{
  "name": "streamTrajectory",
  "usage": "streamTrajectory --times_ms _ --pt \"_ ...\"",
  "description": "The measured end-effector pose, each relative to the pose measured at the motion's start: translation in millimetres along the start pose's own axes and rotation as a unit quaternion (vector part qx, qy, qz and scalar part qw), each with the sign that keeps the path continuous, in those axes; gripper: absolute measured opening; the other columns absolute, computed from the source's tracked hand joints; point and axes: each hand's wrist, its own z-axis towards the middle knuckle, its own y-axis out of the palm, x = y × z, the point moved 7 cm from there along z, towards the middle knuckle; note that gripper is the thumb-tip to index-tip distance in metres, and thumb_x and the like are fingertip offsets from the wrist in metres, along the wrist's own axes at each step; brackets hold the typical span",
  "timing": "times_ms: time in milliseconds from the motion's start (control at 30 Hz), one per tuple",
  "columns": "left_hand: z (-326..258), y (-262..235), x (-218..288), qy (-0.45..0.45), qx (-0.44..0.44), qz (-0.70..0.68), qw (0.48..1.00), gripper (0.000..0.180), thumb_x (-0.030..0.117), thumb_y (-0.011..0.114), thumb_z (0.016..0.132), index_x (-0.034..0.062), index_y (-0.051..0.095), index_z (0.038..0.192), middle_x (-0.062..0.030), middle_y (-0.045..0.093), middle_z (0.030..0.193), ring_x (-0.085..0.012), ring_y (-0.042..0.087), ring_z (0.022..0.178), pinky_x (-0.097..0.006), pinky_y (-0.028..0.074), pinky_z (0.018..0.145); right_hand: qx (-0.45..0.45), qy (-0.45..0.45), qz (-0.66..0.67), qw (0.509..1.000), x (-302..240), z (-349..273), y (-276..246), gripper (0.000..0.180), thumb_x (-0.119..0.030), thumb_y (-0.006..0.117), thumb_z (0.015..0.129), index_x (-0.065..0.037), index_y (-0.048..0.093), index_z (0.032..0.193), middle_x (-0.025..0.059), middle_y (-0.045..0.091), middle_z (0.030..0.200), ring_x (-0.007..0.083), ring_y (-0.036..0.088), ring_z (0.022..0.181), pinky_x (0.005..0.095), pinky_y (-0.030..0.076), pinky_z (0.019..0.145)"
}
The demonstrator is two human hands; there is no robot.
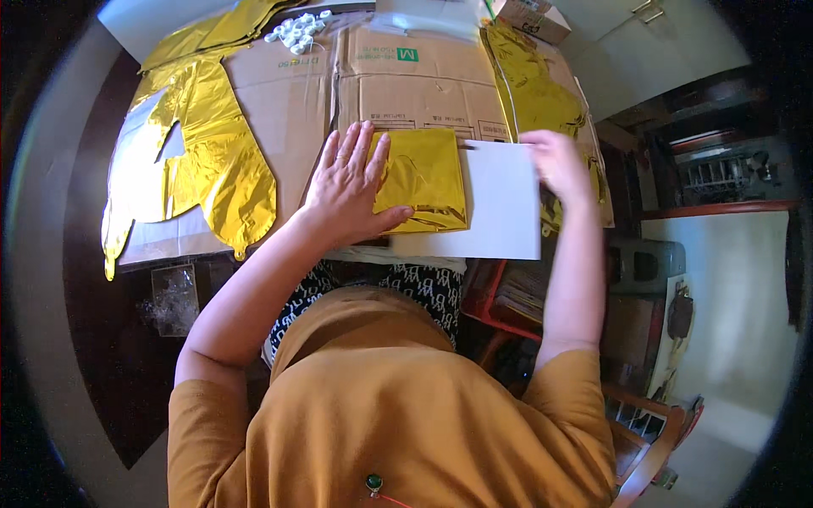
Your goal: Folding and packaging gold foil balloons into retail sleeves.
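My left hand (347, 182) lies flat with its fingers stretched over the left part of a folded square of gold foil (423, 173), thumb along the lower edge. Partly beneath this foil is a white card (504, 203), which sticks out to the right and toward me. At the card's upper right corner, my right hand (559, 165) is closed on its edge; the hand is slightly smeared by motion. A large flat gold foil balloon (224, 148) with a cut-out opening is spread to the left of my left hand.
Opened cardboard (415, 89) covers the table. More gold foil lies at the far left (203, 38) and at the right (533, 80). Small white pieces (298, 32) sit in a pile at the back, and a small box (533, 19) stands far right. Below right is a red crate (487, 305).
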Motion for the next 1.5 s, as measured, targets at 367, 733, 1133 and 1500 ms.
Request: streamTrajectory --times_ms 367,733,1133,1500 --pt "0 3 0 0.004 0.019 -0.022 1.0 0.101 0.071 0.05 0.087 -0.0034 0.026 0.152 -0.0306 0.022 0.157 -0.0442 0.019 0.148 -0.054 0.013 0.12 0.25 -0.134 0.147 0.948 -26 63 -156 0.03 -0.018 0.061 0.098 -0.002 0.06 0.123 0.0062 0.068 0.107 0.0127 0.065 0.088 0.0269 0.053 0.072" --pt "-3 -4 0 -0.005 0.039 -0.025 0.999 0.101 0.068 0.054 0.085 -0.0032 0.026 0.152 -0.029 0.023 0.157 -0.043 0.018 0.149 -0.054 0.012 0.121 -0.195 -0.135 -0.028 0.971 -86 95 80 0.017 -0.016 0.062 0.095 -0.004 0.065 0.108 0.0012 0.068 0.089 0.0094 0.062 0.073 0.0235 0.051 0.061" --pt "10 -1 -2 -0.027 0.036 -0.018 0.999 0.1 0.072 0.048 0.087 -0.0035 0.03 0.151 -0.0287 0.03 0.155 -0.0429 0.025 0.146 -0.054 0.015 0.12 0.024 -0.306 -0.14 0.941 -106 -23 89 0.043 -0.029 0.052 0.101 -0.002 0.054 0.135 0.019 0.054 0.138 0.0338 0.054 0.126 0.0441 0.039 0.109" --pt "-8 -21 -41 -0.029 0.03 -0.167 0.985 0.08 0.048 0.056 0.092 0.0046 0.029 0.153 -0.0228 0.039 0.152 -0.0354 0.031 0.145 -0.053 0.017 0.12 0.031 -0.366 -0.294 0.882 -64 -27 131 0.063 -0.034 0.05 0.101 -0.005 0.03 0.153 0.0151 0.027 0.161 0.0314 0.023 0.149 0.052 0.012 0.121"
